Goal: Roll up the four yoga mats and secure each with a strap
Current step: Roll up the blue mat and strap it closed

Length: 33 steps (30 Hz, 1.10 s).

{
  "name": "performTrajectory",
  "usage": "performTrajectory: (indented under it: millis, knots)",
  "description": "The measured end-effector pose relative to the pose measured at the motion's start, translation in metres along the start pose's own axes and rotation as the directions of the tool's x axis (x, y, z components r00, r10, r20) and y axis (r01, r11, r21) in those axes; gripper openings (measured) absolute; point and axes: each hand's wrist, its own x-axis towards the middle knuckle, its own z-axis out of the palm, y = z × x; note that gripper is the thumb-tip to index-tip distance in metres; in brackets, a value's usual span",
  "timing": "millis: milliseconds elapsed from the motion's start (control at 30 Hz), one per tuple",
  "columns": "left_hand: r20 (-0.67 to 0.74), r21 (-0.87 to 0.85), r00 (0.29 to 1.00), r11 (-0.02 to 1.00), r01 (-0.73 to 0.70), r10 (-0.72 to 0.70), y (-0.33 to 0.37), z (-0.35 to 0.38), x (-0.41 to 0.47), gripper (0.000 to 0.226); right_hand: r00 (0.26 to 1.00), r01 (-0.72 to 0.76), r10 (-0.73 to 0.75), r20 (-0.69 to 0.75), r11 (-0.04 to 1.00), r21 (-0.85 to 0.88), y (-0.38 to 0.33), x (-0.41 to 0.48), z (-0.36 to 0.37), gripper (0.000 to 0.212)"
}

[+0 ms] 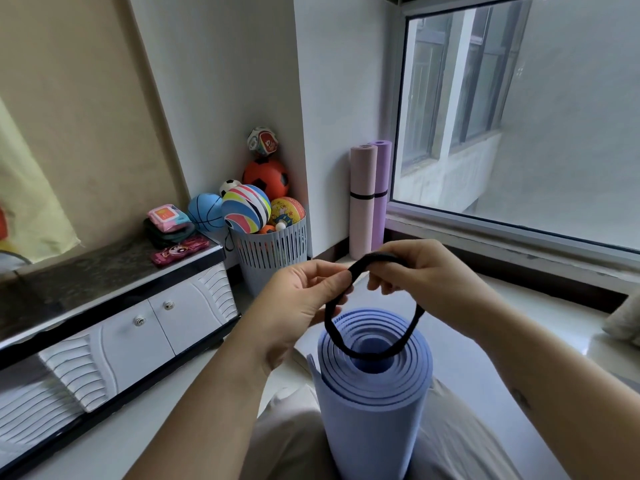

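A rolled blue yoga mat (374,393) stands upright between my knees, its spiral end facing up. Just above that end hangs a black strap loop (332,327). My left hand (301,299) pinches the loop's left side between thumb and fingers. My right hand (415,268) grips its top right part. The loop's lower arc hangs over the mat's centre hole. By the far wall next to the window, a rolled pink mat (362,202) and a rolled purple mat (381,174) stand upright, each with a black strap around its middle.
A slatted basket (273,258) heaped with balls sits in the corner ahead. A low white cabinet (131,327) with a dark top runs along the left. A large window (519,116) and its sill fill the right. A light cushion (623,320) shows at the right edge.
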Motion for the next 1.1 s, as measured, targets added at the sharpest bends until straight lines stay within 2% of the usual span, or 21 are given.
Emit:
performTrajectory:
  millis: [100,167,267,333,400,467,500,533,567,600,667,733,867,967,1033,1100]
  knots:
    - [-0.013,0.039,0.999,0.999,-0.031,0.032,0.002,-0.008,-0.001,0.018,0.966,-0.202,0.131,0.221,0.919,0.339,0.001,-0.003,-0.008,0.016]
    - [-0.043,0.096,0.996,0.993,-0.072,0.077,0.005,-0.011,-0.001,0.010,0.929,-0.289,0.164,0.333,0.881,0.373,0.002,-0.005,-0.012,0.028]
    - [-0.040,0.328,0.971,0.921,-0.211,0.236,0.007,-0.009,0.000,0.011,0.919,-0.296,0.178,0.353,0.900,0.318,0.001,-0.003,-0.006,0.039]
    - [0.005,0.485,0.930,0.812,-0.324,0.368,0.008,-0.005,-0.003,0.013,0.927,-0.298,0.180,0.328,0.887,0.354,-0.001,0.001,-0.001,0.041]
    - [0.055,0.609,0.859,0.664,-0.433,0.510,0.007,-0.005,-0.005,0.012,0.932,-0.295,0.177,0.317,0.878,0.377,-0.003,0.003,0.001,0.036]
    - [0.126,0.712,0.782,0.494,-0.500,0.610,0.004,-0.009,-0.004,0.015,0.948,-0.253,0.180,0.263,0.928,0.275,-0.005,0.003,0.002,0.027]
    - [0.145,0.736,0.768,0.451,-0.505,0.623,0.003,-0.010,-0.004,0.017,0.961,-0.219,0.177,0.214,0.957,0.189,-0.006,0.002,0.001,0.021]
    - [0.134,0.744,0.781,0.459,-0.486,0.610,0.003,-0.011,-0.005,0.019,0.972,-0.189,0.169,0.160,0.975,0.115,-0.007,0.002,-0.001,0.018]
    - [0.094,0.733,0.821,0.519,-0.440,0.563,0.003,-0.011,-0.005,0.019,0.982,-0.162,0.154,0.110,0.984,0.071,-0.009,0.002,-0.002,0.017]
    - [0.046,0.687,0.875,0.621,-0.378,0.482,0.003,-0.012,-0.005,0.017,0.988,-0.139,0.136,0.069,0.989,0.050,-0.010,0.002,-0.004,0.016]
    - [-0.013,0.486,0.965,0.845,-0.223,0.262,0.005,-0.012,-0.004,0.021,0.993,-0.115,0.114,0.026,0.993,0.033,-0.014,0.003,-0.007,0.015]
    - [-0.013,0.271,0.996,0.959,-0.087,0.094,0.005,-0.013,-0.001,0.039,0.993,-0.116,0.115,0.038,0.993,0.018,-0.016,0.003,-0.008,0.013]
    - [0.012,0.045,1.000,0.999,-0.009,0.009,0.004,-0.011,0.002,0.037,0.991,-0.106,0.107,0.080,0.994,-0.011,-0.015,0.004,-0.006,0.011]
    - [0.074,-0.119,0.996,0.991,0.056,-0.048,0.007,-0.010,0.001,0.032,0.988,-0.125,0.119,0.100,0.991,0.055,-0.014,0.004,-0.008,0.016]
    - [0.134,-0.151,0.988,0.984,0.094,-0.074,0.008,-0.010,-0.001,0.027,0.975,-0.161,0.150,0.163,0.985,0.056,-0.015,0.004,-0.010,0.032]
    - [0.179,-0.125,0.981,0.987,0.097,-0.074,0.007,-0.011,-0.002,0.024,0.952,-0.193,0.174,0.251,0.980,0.053,-0.015,0.005,-0.011,0.039]
